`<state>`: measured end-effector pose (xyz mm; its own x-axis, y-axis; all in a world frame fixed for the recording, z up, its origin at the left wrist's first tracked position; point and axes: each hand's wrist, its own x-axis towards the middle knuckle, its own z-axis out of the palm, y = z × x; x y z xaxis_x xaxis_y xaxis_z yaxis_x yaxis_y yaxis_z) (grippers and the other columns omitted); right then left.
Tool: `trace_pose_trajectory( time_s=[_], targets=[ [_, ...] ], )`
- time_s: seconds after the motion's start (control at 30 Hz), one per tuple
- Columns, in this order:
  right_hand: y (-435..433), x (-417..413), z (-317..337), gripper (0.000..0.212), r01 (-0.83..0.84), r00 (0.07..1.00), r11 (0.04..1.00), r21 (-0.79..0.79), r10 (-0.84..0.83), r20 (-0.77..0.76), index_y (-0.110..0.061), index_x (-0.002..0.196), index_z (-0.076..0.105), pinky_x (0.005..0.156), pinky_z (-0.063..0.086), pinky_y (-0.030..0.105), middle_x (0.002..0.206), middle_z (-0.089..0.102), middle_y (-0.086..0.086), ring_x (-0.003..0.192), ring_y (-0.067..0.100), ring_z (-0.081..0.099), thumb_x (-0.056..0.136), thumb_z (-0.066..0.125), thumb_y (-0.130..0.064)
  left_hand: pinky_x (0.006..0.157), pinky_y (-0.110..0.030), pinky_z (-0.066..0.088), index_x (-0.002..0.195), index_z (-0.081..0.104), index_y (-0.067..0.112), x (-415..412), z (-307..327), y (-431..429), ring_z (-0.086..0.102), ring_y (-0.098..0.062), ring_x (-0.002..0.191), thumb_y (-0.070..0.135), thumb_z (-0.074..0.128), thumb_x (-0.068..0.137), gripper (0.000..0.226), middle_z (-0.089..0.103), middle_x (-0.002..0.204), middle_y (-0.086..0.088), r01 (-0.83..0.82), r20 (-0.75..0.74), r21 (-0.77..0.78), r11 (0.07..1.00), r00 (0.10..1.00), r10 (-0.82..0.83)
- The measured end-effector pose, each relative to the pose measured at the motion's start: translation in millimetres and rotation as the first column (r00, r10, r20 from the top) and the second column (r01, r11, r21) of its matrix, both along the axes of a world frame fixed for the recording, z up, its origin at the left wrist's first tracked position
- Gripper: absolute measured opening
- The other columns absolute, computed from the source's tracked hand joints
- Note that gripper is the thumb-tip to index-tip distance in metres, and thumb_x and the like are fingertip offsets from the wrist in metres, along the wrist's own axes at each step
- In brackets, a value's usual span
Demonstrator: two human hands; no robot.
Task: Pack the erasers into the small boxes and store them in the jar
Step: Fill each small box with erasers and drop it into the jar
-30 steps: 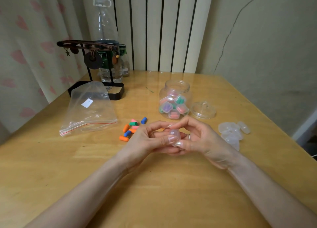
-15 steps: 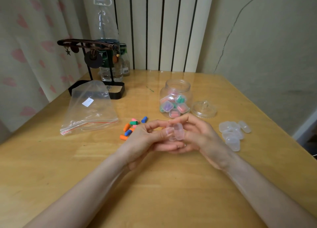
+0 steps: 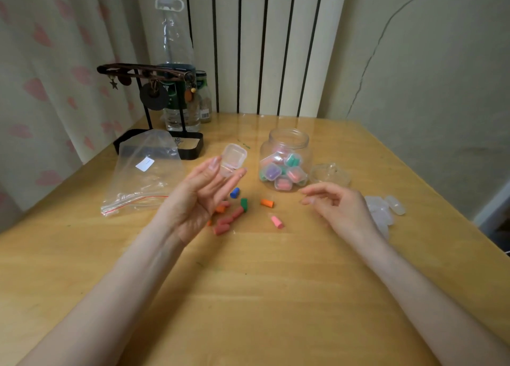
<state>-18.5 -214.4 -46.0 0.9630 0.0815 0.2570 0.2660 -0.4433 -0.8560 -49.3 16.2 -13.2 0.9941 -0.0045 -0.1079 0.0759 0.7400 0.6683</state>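
Left hand [image 3: 198, 197] pinched an open clear small box [image 3: 233, 159] at its fingertips; right hand [image 3: 338, 205] hung loosely curled, empty. Left palm hid some erasers [image 3: 229, 219]; spare boxes [image 3: 385, 208] blurred.

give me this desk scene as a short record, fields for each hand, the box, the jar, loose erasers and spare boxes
left hand: raised, palm up, fingertips holding the small box
right hand: empty, fingers loosely curled, above the table
small box: clear, lid open, looks empty
jar: open, holds several filled boxes
jar lid: on the table right of the jar
loose erasers: orange, red, pink, green and blue, scattered between the hands
spare boxes: clear pile beside the right hand
plastic bag: lying flat, left
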Motion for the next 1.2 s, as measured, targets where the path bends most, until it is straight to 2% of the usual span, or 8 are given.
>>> trace_pose_trajectory(
  time_s=[0.23, 0.37, 0.53, 0.67, 0.8, 0.97, 1.07, 1.2],
  targets=[
    [33.1, 2.0, -15.4, 0.020, -0.075, 0.997, 0.866, -0.494, 0.078, -0.015, -0.027, 0.090, 0.068, 0.072, 0.044, 0.025, 0.082, 0.052, -0.013, 0.072, 0.002, 0.052, 0.073, 0.076, -0.034, 0.082, -0.031, 0.055, 0.115, 0.055, 0.003, 5.4, -4.2, 4.9, 0.068, -0.029, 0.098, 0.008, 0.053, 0.089, 0.027, 0.068, 0.110, -0.020, -0.045, 0.038, 0.026, 0.999, 0.998, 0.044],
    [41.8, 6.6, -11.4, 0.005, -0.091, 0.991, 0.906, -0.414, 0.124, 0.054, -0.017, 0.080, 0.069, 0.064, 0.039, 0.016, 0.075, 0.056, -0.010, 0.059, 0.000, 0.050, 0.078, 0.073, -0.015, 0.086, -0.030, 0.054, 0.103, 0.057, 0.004, 10.9, -5.1, 13.9, 0.068, -0.029, 0.100, 0.008, 0.054, 0.089, 0.014, 0.071, 0.103, -0.017, -0.150, 0.091, 0.008, 0.989, 0.985, 0.149],
    [85.1, 3.2, -0.4, 0.011, -0.372, 0.919, 0.901, -0.226, 0.392, 0.049, -0.010, 0.083, 0.072, 0.061, 0.039, 0.008, 0.071, 0.059, -0.014, 0.059, 0.000, 0.053, 0.075, 0.076, -0.004, 0.086, -0.028, 0.055, 0.095, 0.056, 0.005, 15.4, -10.3, 18.7, 0.069, -0.027, 0.096, 0.008, 0.051, 0.093, 0.006, 0.071, 0.096, -0.014, -0.213, 0.142, 0.000, 0.977, 0.967, 0.211],
    [106.8, 1.5, -10.6, 0.007, -0.435, 0.870, 0.854, -0.284, 0.480, 0.113, -0.008, 0.080, 0.073, 0.068, 0.043, 0.011, 0.075, 0.059, -0.010, 0.068, 0.008, 0.061, 0.076, 0.077, -0.011, 0.086, -0.027, 0.054, 0.091, 0.059, 0.005, 14.9, -11.1, 20.0, 0.070, -0.026, 0.093, 0.007, 0.050, 0.093, 0.009, 0.073, 0.089, -0.013, -0.205, 0.149, 0.004, 0.979, 0.968, 0.202],
    [108.6, 0.3, -20.7, 0.008, -0.377, 0.827, 0.804, -0.460, 0.515, 0.223, -0.014, 0.082, 0.068, 0.078, 0.048, 0.034, 0.084, 0.063, -0.003, 0.084, 0.015, 0.052, 0.077, 0.074, -0.013, 0.086, -0.028, 0.055, 0.094, 0.058, 0.004, 15.0, -9.1, 22.0, 0.070, -0.027, 0.094, 0.007, 0.051, 0.093, 0.007, 0.072, 0.091, -0.015, -0.207, 0.145, -0.028, 0.978, 0.967, 0.209],
    [108.3, -4.6, -23.0, 0.007, -0.287, 0.783, 0.773, -0.566, 0.530, 0.326, -0.014, 0.084, 0.062, 0.075, 0.046, 0.031, 0.087, 0.061, -0.001, 0.084, 0.017, 0.050, 0.080, 0.065, -0.009, 0.087, -0.030, 0.054, 0.098, 0.058, 0.005, 12.5, -9.2, 19.6, 0.070, -0.027, 0.095, 0.009, 0.052, 0.093, 0.009, 0.072, 0.093, -0.015, -0.192, 0.139, -0.024, 0.981, 0.971, 0.194],
    [104.2, -4.6, -15.2, 0.008, -0.285, 0.816, 0.850, -0.444, 0.458, 0.353, -0.014, 0.080, 0.062, 0.071, 0.050, 0.028, 0.083, 0.064, -0.004, 0.081, 0.011, 0.058, 0.079, 0.065, -0.006, 0.080, -0.027, 0.057, 0.108, 0.057, 0.009, 12.2, -11.6, 19.8, 0.070, -0.024, 0.094, 0.014, 0.052, 0.094, 0.016, 0.070, 0.103, -0.013, -0.172, 0.140, 0.018, 0.985, 0.976, 0.168],
    [83.1, -1.8, 17.6, 0.016, -0.319, 0.916, 0.946, 0.052, 0.294, 0.272, -0.014, 0.079, 0.064, 0.065, 0.050, 0.020, 0.079, 0.069, 0.002, 0.072, 0.012, 0.065, 0.078, 0.071, 0.000, 0.078, -0.022, 0.057, 0.119, 0.055, 0.011, 12.6, -13.7, 16.9, 0.070, -0.019, 0.094, 0.017, 0.051, 0.092, 0.028, 0.065, 0.113, -0.015, -0.089, 0.135, 0.105, 0.991, 0.988, 0.074]
  ],
)
